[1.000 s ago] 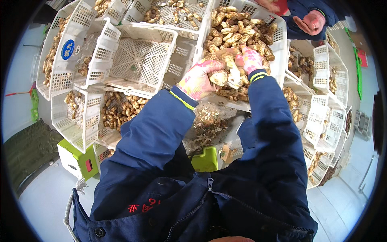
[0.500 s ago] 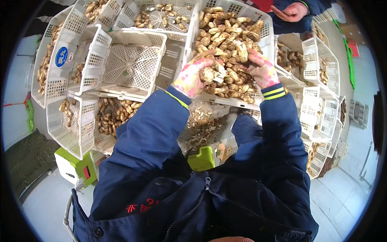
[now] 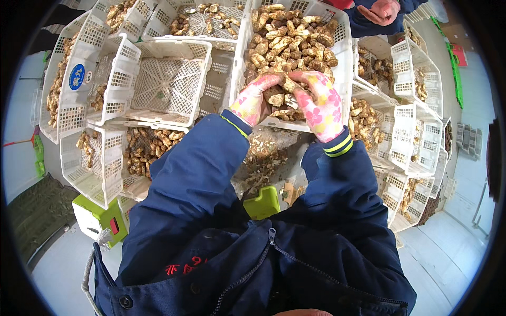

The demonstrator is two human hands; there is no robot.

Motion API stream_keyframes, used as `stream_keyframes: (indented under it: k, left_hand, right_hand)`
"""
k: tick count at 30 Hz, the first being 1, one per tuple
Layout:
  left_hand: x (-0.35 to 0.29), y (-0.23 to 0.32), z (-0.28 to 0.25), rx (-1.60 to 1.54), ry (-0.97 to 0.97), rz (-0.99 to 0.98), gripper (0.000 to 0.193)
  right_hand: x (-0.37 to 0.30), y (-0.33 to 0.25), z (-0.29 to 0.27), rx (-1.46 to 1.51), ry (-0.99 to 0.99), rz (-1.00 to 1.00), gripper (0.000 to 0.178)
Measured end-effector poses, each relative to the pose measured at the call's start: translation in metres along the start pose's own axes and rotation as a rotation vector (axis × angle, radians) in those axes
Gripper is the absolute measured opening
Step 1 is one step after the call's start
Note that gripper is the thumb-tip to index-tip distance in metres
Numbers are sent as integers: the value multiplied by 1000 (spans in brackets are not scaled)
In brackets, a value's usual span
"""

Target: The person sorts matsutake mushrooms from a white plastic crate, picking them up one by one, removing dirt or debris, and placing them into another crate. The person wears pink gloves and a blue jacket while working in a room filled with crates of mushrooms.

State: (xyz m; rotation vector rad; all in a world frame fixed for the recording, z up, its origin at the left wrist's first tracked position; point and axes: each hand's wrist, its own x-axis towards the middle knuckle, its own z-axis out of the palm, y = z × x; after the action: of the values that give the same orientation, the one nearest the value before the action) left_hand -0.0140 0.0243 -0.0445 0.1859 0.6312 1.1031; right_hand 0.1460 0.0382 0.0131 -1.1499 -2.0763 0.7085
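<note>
Thick brown-and-cream mushrooms (image 3: 287, 39) fill a large white perforated crate (image 3: 344, 58) in front of me. My left hand (image 3: 251, 101), in a pink-and-yellow patterned glove, is closed at the near side of the heap. My right hand (image 3: 320, 102), gloved alike, is bent inward with its fingertips close to the left's. Between them both hands grip a mushroom (image 3: 290, 84), its lower end partly hidden by my fingers. A small white piece with dark marks (image 3: 290, 101) shows under the right fingers; its kind is unclear.
More white crates stand on both sides, including a bare-bottomed one (image 3: 167, 87) at left and one with mushrooms (image 3: 365, 122) at right. Another person's hand (image 3: 381, 11) is at the top right. A green plastic thing (image 3: 262, 203) and scraps (image 3: 263, 152) lie below on the floor.
My right hand has moved left from the heap's right side and turned inward to meet the left hand. It now grips a mushroom together with the left.
</note>
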Motion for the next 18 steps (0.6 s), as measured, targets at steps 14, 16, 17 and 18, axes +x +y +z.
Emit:
stream_keyframes:
  k: [14,16,17,18]
  left_hand:
    - [-3,-8,2,5,129,16,11]
    - [-3,-8,2,28,129,7,12]
    - [-3,-8,2,39,130,5,12]
    - [-5,-8,2,74,162,27,15]
  right_hand:
    - [-7,7,6,-49,-113,-74,37]
    - [-7,10,6,5,-132,-22,39]
    - [-6,9,7,-1,-126,-26,40]
    - [-5,6,7,-8,-119,-30,40]
